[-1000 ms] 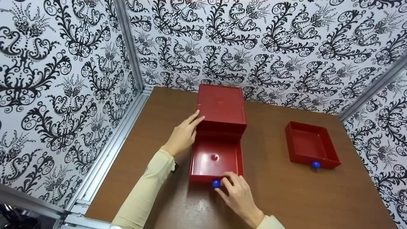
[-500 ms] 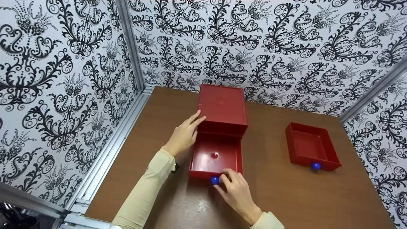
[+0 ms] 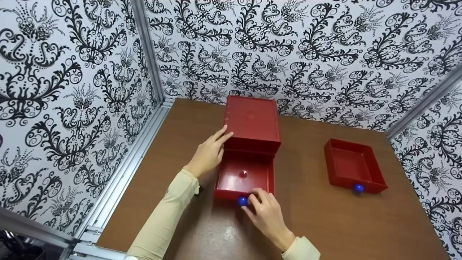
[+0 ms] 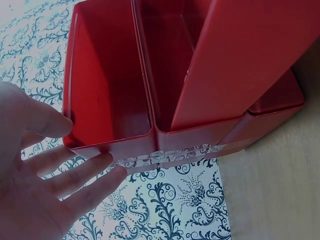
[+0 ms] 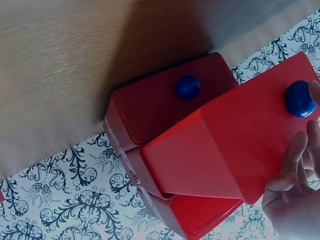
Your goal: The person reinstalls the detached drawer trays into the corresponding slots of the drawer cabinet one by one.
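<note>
A red box unit (image 3: pixel 251 119) stands near the back wall in the head view, with a red drawer (image 3: pixel 236 180) sticking out of its front. My left hand (image 3: pixel 206 155) rests straight fingers against the unit's left front edge; the left wrist view shows this hand (image 4: pixel 55 185) with fingers spread beside the red walls. At the drawer's front, thumb and fingers of my right hand (image 3: pixel 269 218) pinch its blue knob (image 3: pixel 242 201). In the right wrist view the thumb touches that knob (image 5: pixel 300 99), and another blue knob (image 5: pixel 188 87) shows on a closed drawer beside it.
A separate red drawer (image 3: pixel 350 164) lies on the brown table (image 3: pixel 325 216) to the right, its blue knob (image 3: pixel 358 188) facing the front. Metal rails (image 3: pixel 122 180) run along the left edge, and patterned walls stand at the back and sides.
The pulled-out drawer has slid a little inward, toward the unit, and my right hand has moved along with its knob. My left hand has stayed at the unit's edge.
</note>
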Motion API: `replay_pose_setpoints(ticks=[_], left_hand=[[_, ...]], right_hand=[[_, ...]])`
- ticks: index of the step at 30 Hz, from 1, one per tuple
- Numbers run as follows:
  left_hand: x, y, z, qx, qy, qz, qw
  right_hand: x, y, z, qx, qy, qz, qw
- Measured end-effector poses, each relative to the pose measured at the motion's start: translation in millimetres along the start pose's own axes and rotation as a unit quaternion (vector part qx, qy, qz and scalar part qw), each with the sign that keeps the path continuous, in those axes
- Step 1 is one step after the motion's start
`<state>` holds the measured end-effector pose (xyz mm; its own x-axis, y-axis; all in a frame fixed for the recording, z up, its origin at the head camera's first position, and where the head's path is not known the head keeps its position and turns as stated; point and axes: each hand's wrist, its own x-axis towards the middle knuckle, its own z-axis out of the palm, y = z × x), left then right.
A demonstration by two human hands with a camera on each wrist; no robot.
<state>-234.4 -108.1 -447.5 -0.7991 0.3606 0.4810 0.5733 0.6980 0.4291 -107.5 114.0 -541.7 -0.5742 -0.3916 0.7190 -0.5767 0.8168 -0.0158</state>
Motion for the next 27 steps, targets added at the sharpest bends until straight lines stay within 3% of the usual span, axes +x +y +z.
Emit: replay_pose_setpoints(ticks=[27], left_hand=[[-0.4,-0.7,0.8,0.007,-0.004,0.001,1.0]], right_hand=[[14.7,9.7,10.4,-0.025,-0.008,0.01,0.9996]])
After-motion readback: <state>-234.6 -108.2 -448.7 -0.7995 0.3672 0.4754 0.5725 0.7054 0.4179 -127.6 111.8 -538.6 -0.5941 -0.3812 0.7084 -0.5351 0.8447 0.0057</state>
